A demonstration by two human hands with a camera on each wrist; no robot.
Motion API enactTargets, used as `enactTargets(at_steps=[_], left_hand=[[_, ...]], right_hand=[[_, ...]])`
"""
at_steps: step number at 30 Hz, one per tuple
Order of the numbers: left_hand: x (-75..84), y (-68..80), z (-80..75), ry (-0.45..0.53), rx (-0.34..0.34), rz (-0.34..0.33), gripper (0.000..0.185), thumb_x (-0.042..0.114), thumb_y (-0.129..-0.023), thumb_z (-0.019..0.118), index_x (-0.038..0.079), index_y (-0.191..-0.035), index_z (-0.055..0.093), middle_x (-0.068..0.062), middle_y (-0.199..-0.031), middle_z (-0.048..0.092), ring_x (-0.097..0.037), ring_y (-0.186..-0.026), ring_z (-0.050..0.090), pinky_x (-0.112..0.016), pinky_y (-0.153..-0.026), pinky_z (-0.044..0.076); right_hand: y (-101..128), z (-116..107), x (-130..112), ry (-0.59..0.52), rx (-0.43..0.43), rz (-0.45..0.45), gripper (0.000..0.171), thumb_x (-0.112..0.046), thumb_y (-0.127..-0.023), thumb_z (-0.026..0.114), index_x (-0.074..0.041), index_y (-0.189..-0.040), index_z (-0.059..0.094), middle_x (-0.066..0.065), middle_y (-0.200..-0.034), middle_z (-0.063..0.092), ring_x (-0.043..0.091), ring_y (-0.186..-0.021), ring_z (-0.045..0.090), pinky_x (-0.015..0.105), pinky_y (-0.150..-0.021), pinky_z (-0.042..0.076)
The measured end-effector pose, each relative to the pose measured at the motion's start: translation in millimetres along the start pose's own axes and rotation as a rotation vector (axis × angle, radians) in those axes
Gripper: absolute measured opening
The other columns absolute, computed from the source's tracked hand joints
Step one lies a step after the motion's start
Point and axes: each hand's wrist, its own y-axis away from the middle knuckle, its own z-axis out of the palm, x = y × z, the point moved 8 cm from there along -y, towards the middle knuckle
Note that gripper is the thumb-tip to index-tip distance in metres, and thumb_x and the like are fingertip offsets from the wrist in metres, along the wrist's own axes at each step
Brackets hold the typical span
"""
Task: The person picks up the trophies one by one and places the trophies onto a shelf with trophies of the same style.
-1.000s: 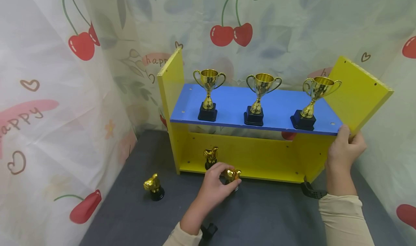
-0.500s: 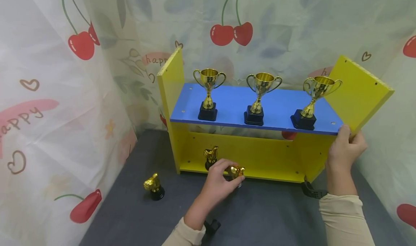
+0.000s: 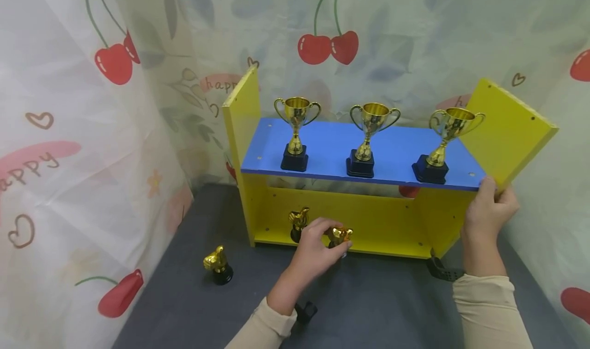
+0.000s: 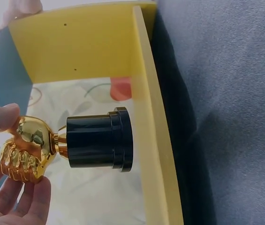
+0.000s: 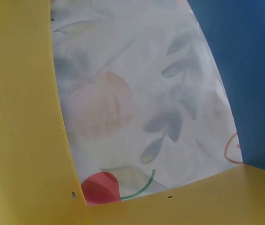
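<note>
My left hand (image 3: pixel 318 249) pinches the golden fist of a small thumbs-up trophy (image 4: pixel 99 140) between thumb and fingers. Its black round base points down toward the lower yellow board (image 4: pixel 158 140); whether they touch, I cannot tell. On that board, just left of the hand, stands another thumbs-up trophy (image 3: pixel 299 218). A third thumbs-up trophy (image 3: pixel 217 265) stands on the dark table at the left. My right hand (image 3: pixel 489 213) grips the right yellow side panel (image 3: pixel 511 129) where the blue shelf (image 3: pixel 322 139) meets it. In the right wrist view this hand is out of sight.
Three gold cup trophies stand along the blue shelf: left cup (image 3: pixel 295 134), middle cup (image 3: pixel 367 139) and right cup (image 3: pixel 444 144). The left side panel (image 3: pixel 241 103) rises above the shelf. Printed cloth (image 3: pixel 392 42) hangs behind. The dark table (image 3: pixel 378 303) extends in front.
My left hand has moved slightly right and toward the unit with its thumbs-up trophy. The right hand keeps its grip at the right panel, and the cups have not moved.
</note>
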Motion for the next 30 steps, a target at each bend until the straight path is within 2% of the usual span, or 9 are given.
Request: enactTargets(at_steps=[7,14,20,27,30], left_hand=[[2.4,-7.5,2.5,-0.002,0.007,0.012,0.030,0.020,-0.088,0.090,0.013,-0.114,0.077,-0.001,-0.110,0.073,-0.018,-0.095,0.066,-0.023,-0.081,0.056],[1.6,-14.0,7.8,0.000,0.003,0.024,0.030,0.019,-0.088,0.089,0.012,-0.114,0.076,-0.002,-0.110,0.073,-0.017,-0.094,0.065,-0.029,-0.082,0.059],[0.8,-20.5,11.2,0.003,0.013,0.042,0.029,0.018,-0.087,0.090,0.011,-0.112,0.076,-0.004,-0.110,0.073,-0.016,-0.094,0.065,-0.026,-0.082,0.058],[-4.4,-26.5,17.3,0.018,0.006,0.038,0.028,0.016,-0.088,0.089,0.010,-0.112,0.075,-0.005,-0.111,0.073,-0.018,-0.099,0.066,-0.043,-0.084,0.061],[-7.1,-28.6,19.8,0.015,0.001,0.034,0.028,0.016,-0.089,0.088,0.011,-0.112,0.074,-0.005,-0.112,0.073,-0.018,-0.101,0.067,-0.046,-0.085,0.061]], right_hand=[[4.0,2.3,-7.1,-0.009,0.006,-0.028,0.029,-0.016,-0.100,0.059,-0.012,-0.072,0.058,-0.005,-0.062,0.036,0.011,-0.060,0.027,0.027,-0.061,0.020],[7.4,3.6,-10.5,-0.009,0.009,-0.036,0.028,-0.016,-0.100,0.059,-0.013,-0.072,0.060,-0.005,-0.062,0.037,0.012,-0.061,0.028,0.027,-0.062,0.021],[3.7,2.9,-7.5,-0.001,0.003,-0.049,0.030,-0.017,-0.100,0.058,-0.013,-0.071,0.057,-0.005,-0.061,0.035,0.012,-0.060,0.025,0.028,-0.061,0.019],[7.4,4.8,-11.5,-0.019,0.004,-0.050,0.027,-0.016,-0.100,0.059,-0.012,-0.074,0.062,-0.004,-0.062,0.038,0.012,-0.061,0.029,0.026,-0.061,0.022],[8.3,5.3,-12.7,-0.022,0.005,-0.049,0.027,-0.015,-0.100,0.058,-0.012,-0.074,0.062,-0.004,-0.062,0.037,0.012,-0.061,0.028,0.026,-0.061,0.021]])
